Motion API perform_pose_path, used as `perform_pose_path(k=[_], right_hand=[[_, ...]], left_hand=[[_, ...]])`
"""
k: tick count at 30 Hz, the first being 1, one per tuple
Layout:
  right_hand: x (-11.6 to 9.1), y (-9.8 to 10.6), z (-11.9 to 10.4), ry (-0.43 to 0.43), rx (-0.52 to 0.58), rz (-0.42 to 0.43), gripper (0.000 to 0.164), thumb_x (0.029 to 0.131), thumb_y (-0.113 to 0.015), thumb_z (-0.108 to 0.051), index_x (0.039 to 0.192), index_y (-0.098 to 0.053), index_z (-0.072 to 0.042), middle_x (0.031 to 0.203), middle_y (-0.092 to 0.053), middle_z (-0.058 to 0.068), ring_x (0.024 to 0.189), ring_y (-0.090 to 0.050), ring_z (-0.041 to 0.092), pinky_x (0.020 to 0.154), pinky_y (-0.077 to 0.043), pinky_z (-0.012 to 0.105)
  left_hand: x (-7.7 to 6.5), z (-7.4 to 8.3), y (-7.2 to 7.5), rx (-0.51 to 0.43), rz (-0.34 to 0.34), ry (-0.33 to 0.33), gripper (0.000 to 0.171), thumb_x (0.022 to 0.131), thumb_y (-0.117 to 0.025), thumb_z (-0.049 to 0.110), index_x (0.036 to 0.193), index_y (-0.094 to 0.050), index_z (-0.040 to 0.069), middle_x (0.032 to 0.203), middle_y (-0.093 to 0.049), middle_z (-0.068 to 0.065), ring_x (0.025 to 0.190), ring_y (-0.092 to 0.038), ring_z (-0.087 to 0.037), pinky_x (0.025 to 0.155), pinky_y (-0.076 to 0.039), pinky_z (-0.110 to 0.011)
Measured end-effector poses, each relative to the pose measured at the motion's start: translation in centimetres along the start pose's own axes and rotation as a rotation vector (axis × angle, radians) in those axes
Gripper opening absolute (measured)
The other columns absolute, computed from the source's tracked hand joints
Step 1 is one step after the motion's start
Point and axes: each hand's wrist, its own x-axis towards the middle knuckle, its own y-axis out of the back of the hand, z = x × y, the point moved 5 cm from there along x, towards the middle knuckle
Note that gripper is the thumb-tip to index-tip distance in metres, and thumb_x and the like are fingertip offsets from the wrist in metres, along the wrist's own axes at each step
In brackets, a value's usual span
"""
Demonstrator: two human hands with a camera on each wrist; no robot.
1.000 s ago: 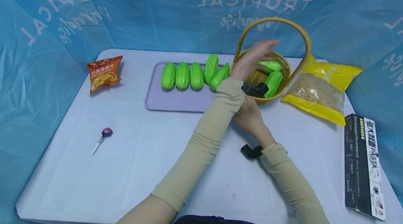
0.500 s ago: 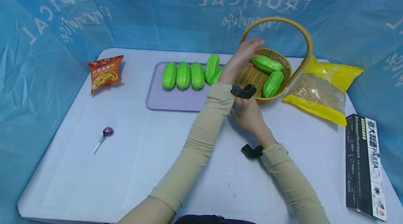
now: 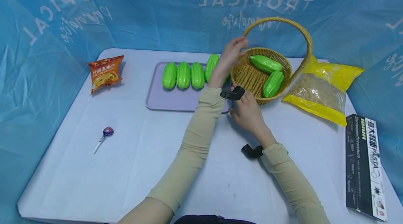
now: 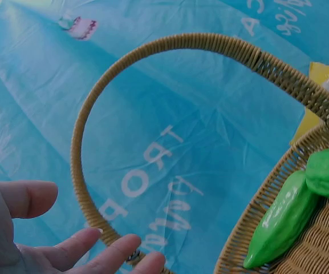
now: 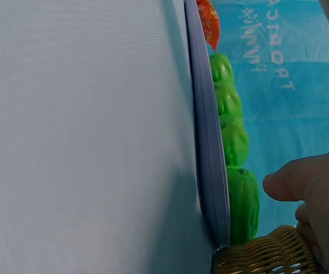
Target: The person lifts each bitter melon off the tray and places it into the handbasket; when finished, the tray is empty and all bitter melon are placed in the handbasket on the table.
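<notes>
My left hand point(image 3: 231, 56) hovers above the left edge of the wicker basket point(image 3: 248, 77), between it and the purple tray point(image 3: 176, 101); its fingers are spread and hold nothing. In the left wrist view the hand point(image 4: 67, 245) is near the basket's tall handle point(image 4: 78, 154). My right hand point(image 3: 249, 114) touches the basket's near left side with its fingers, while its thumb point(image 5: 292, 180) sticks out apart from the wall. Two glossy green ribbed fruits, one behind point(image 3: 266, 64) and one in front point(image 3: 273, 84), lie inside the basket. Several similar fruits point(image 3: 183, 75) stand in a row on the tray, some hidden by my left forearm.
A yellow bag point(image 3: 324, 89) lies right of the basket, with a black-and-white pasta box point(image 3: 363, 166) nearer on the right edge. An orange snack packet point(image 3: 105, 74) is at the back left, and a lollipop point(image 3: 107, 132) lies left of the tray. Blue printed cloth point(image 3: 170, 17) closes off the back.
My left hand has moved left from over the basket to its left edge, uncovering the two fruits inside. My right hand stays at the basket's near side.
</notes>
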Motion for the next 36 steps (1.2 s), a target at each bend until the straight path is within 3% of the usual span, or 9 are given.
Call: perform_pose_path(k=[10,18,29,36], right_hand=[[0.0,0.0,0.1,-0.03,-0.021,-0.053,0.068,0.088,-0.069,-0.021,0.144,-0.04,0.004,0.155,-0.034,0.018,0.145,-0.031,0.032,0.117,-0.028,0.048],[0.0,-0.2,0.1,-0.026,-0.038,-0.067,0.071,0.09,-0.066,-0.023,0.148,-0.034,0.003,0.155,-0.034,0.018,0.145,-0.03,0.032,0.117,-0.027,0.048],[0.0,-0.1,0.1,-0.047,-0.043,-0.101,0.071,0.091,-0.064,-0.023,0.149,-0.032,0.004,0.156,-0.032,0.019,0.145,-0.029,0.033,0.118,-0.025,0.048],[0.0,0.0,-0.1,-0.03,-0.036,-0.077,0.071,0.09,-0.065,-0.022,0.147,-0.035,0.005,0.154,-0.034,0.021,0.144,-0.031,0.035,0.117,-0.026,0.049]], left_hand=[[-0.6,-1.5,2.3,-0.075,0.099,-0.07,0.046,0.101,-0.052,0.03,0.145,-0.044,0.02,0.143,-0.051,-0.006,0.127,-0.054,-0.025,0.104,-0.045,-0.045],[-1.1,-2.6,4.7,-0.093,0.173,-0.121,0.048,0.101,-0.053,0.025,0.146,-0.043,0.015,0.142,-0.053,-0.012,0.124,-0.056,-0.027,0.101,-0.047,-0.045],[-1.5,-3.6,8.6,-0.137,0.305,-0.092,0.047,0.1,-0.054,0.023,0.145,-0.044,0.017,0.141,-0.054,-0.01,0.125,-0.054,-0.027,0.103,-0.044,-0.046],[-2.2,-4.3,10.6,-0.199,0.362,-0.124,0.047,0.1,-0.053,0.02,0.146,-0.042,0.014,0.142,-0.051,-0.013,0.126,-0.053,-0.03,0.103,-0.043,-0.048]])
